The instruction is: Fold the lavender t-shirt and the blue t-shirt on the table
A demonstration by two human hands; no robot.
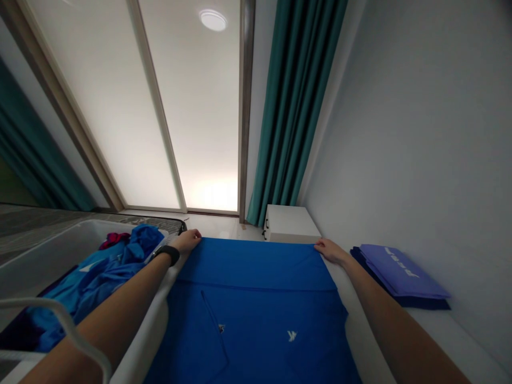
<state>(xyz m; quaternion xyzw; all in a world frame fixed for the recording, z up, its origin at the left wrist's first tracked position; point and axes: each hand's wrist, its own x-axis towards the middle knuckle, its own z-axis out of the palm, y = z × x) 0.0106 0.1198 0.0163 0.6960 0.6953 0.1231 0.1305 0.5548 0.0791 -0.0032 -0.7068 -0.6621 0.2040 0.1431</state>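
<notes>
A blue garment (256,309) lies spread out flat before me, with a seam across it, a small white logo and a zip-like line on its front. My left hand (187,241), with a black band on the wrist, pinches its far left corner. At the far right corner, the fingers of my right hand (331,249) are closed on the same cloth. Between the two hands the far edge runs nearly straight. The near end of the garment goes out of view at the bottom.
To the left stands a white tub (86,226) holding crumpled blue clothes (108,272) and a red piece (114,240). Folded purple and navy clothes (404,272) lie by the right wall. Beyond are a white cabinet (292,221), teal curtains (300,106) and frosted sliding doors (196,117).
</notes>
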